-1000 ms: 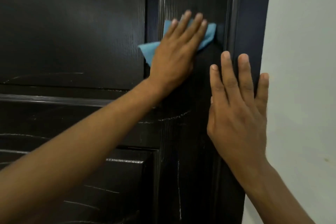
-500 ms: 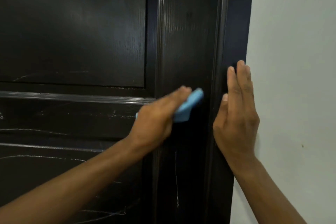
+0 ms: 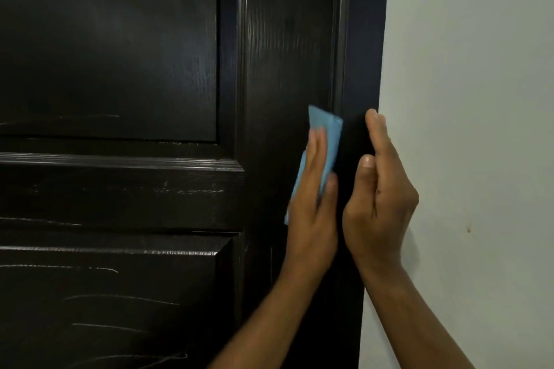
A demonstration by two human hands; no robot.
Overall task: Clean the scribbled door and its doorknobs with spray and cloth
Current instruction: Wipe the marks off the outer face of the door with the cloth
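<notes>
The dark wood-grain door (image 3: 120, 39) fills the left and middle of the view. White scribble lines (image 3: 120, 299) cross its lower panels and middle rail. My left hand (image 3: 314, 210) presses a folded blue cloth (image 3: 326, 129) flat against the right stile, fingers straight and pointing up. My right hand (image 3: 380, 204) rests on the door's right edge just beside the cloth, fingers extended upward along the edge and thumb on the front face. No doorknob or spray bottle is in view.
A pale wall (image 3: 479, 99) stands directly to the right of the door's edge, with a small brown mark low on it. Raised mouldings frame the door panels.
My left hand swept the cloth down the stile, then back up and right toward the edge. My right hand turned from flat on the door to side-on at the edge.
</notes>
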